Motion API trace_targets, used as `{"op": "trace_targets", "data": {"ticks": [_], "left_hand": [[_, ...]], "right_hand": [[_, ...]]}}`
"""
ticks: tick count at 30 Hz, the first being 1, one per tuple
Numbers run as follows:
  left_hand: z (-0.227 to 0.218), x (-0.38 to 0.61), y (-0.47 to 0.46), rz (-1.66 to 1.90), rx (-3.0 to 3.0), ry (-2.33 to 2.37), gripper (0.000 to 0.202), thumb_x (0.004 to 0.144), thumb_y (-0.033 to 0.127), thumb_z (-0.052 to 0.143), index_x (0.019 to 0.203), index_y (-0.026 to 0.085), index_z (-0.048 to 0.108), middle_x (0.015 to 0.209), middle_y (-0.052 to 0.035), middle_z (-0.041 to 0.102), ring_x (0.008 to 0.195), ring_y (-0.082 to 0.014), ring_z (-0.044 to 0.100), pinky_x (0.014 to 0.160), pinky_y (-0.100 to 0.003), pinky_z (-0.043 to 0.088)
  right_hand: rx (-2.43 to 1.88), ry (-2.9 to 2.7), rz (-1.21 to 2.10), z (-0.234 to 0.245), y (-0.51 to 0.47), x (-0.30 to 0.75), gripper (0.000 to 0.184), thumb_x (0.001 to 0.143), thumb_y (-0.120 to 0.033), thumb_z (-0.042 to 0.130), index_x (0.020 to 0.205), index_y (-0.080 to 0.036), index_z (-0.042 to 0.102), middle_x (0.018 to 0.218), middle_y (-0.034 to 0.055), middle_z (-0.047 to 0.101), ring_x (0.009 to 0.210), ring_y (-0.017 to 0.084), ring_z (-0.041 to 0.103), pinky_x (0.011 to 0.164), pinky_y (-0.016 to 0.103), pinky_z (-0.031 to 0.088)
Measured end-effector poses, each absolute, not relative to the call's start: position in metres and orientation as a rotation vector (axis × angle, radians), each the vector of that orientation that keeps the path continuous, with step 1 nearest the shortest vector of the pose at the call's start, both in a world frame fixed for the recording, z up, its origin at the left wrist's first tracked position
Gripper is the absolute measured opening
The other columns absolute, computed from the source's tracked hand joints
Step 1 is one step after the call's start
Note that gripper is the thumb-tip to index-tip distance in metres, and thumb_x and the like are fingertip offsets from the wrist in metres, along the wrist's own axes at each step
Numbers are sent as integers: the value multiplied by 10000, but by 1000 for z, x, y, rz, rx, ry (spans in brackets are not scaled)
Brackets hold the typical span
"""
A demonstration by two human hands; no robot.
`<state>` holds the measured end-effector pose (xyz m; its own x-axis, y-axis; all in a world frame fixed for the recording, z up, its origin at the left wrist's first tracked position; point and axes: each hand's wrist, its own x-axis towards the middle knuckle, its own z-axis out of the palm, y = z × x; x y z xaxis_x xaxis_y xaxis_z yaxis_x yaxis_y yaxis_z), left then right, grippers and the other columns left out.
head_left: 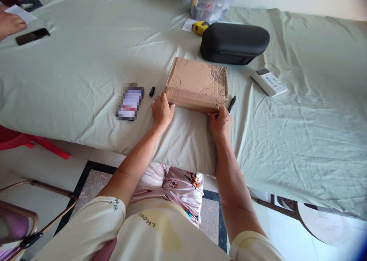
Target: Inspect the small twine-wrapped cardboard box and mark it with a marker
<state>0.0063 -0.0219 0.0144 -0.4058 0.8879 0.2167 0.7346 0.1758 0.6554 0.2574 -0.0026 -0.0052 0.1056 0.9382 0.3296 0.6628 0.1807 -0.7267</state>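
Observation:
A brown cardboard box (pixel 195 77) with dark pen scribbles on its top lies on the cloth-covered table in the middle of the head view. My left hand (pixel 163 110) grips its near left corner, fingers closed against the cardboard. At the near right corner, my right hand (pixel 220 121) pinches the lower edge between thumb and fingers. A black marker (pixel 232 104) without a cap rests just right of the box, close to my right hand. Its likely cap, a small black piece (pixel 152 91), lies left of the box. Further left is a phone (pixel 130 102) with a lit, blurred screen.
Behind the box stand a black hard case (pixel 235 43), a yellow tape measure (pixel 200 27) and a clear plastic tub (pixel 210 3). A white boxy device (pixel 269 82) lies right. Another person's hand (pixel 11 23) rests at the far left by a dark phone (pixel 33 36).

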Motion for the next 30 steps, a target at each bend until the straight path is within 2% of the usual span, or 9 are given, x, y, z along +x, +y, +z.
{"op": "trace_targets", "data": {"ticks": [2, 7, 9, 12, 15, 18, 22, 25, 30], "left_hand": [[16, 6, -22, 1040, 1585, 2253, 576, 897, 180, 804, 1396, 129, 519, 1422, -238, 679, 1421, -390, 618, 1199, -600, 484], [6, 5, -15, 1372, 1574, 2135, 660, 910, 378, 827, 1431, 163, 483, 1415, -219, 669, 1380, -363, 645, 1197, -553, 502], [1, 8, -15, 1489, 1592, 2058, 741, 895, 483, 836, 1451, 164, 464, 1446, -231, 637, 1427, -365, 610, 1234, -531, 475], [-3, 18, -17, 1542, 1613, 1979, 971, 844, 592, 857, 1544, 138, 359, 1547, -285, 539, 1539, -405, 499, 1295, -554, 406], [-2, 29, -22, 1506, 1631, 1961, 1194, 775, 583, 918, 1622, 99, 229, 1647, -345, 407, 1618, -454, 376, 1329, -598, 343], [3, 37, -26, 1476, 1642, 1990, 1298, 735, 524, 967, 1656, 87, 164, 1700, -369, 317, 1642, -484, 317, 1333, -627, 325], [6, 41, -29, 1459, 1657, 2038, 1355, 720, 506, 985, 1676, 85, 123, 1711, -376, 298, 1631, -492, 334, 1321, -626, 346], [3, 39, -27, 1461, 1664, 2051, 1349, 728, 538, 974, 1681, 93, 128, 1694, -365, 337, 1621, -479, 360, 1320, -611, 355], [-5, 27, -20, 1491, 1686, 2006, 1105, 862, 629, 829, 1670, 158, 242, 1668, -293, 430, 1615, -419, 400, 1334, -576, 353]], "right_hand": [[-1557, -1609, 407, -5, -3, 256, 233, 763, -259, 654, 991, -223, 678, 873, 14, 640, 788, 180, 574, 824, 388, 524], [-1453, -1518, 350, -6, -4, 252, 447, 837, -311, 645, 1282, -260, 640, 865, -20, 612, 815, 178, 611, 857, 401, 555], [-1407, -1519, 323, -8, -4, 248, 529, 854, -372, 690, 1363, -265, 592, 910, -11, 594, 853, 186, 620, 847, 398, 577], [-1400, -1531, 264, -11, -7, 240, 750, 820, -473, 790, 1481, -268, 499, 1044, 34, 564, 922, 212, 626, 823, 420, 610], [-1439, -1509, 214, -14, -11, 230, 925, 773, -538, 858, 1546, -289, 415, 1179, 78, 523, 986, 243, 636, 852, 486, 632], [-1479, -1465, 211, -14, -15, 223, 1038, 735, -577, 885, 1579, -313, 340, 1279, 103, 475, 1074, 278, 635, 891, 527, 630], [-1518, -1437, 240, -12, -16, 221, 1020, 747, -559, 853, 1585, -328, 320, 1290, 104, 448, 1126, 288, 611, 909, 505, 609], [-1494, -1449, 248, -12, -13, 225, 971, 748, -518, 844, 1569, -332, 360, 1247, 88, 467, 1063, 258, 602, 896, 486, 605], [-1390, -1475, 242, -10, -8, 240, 782, 797, -441, 802, 1505, -299, 502, 1086, 37, 520, 867, 182, 574, 811, 419, 607]]}}
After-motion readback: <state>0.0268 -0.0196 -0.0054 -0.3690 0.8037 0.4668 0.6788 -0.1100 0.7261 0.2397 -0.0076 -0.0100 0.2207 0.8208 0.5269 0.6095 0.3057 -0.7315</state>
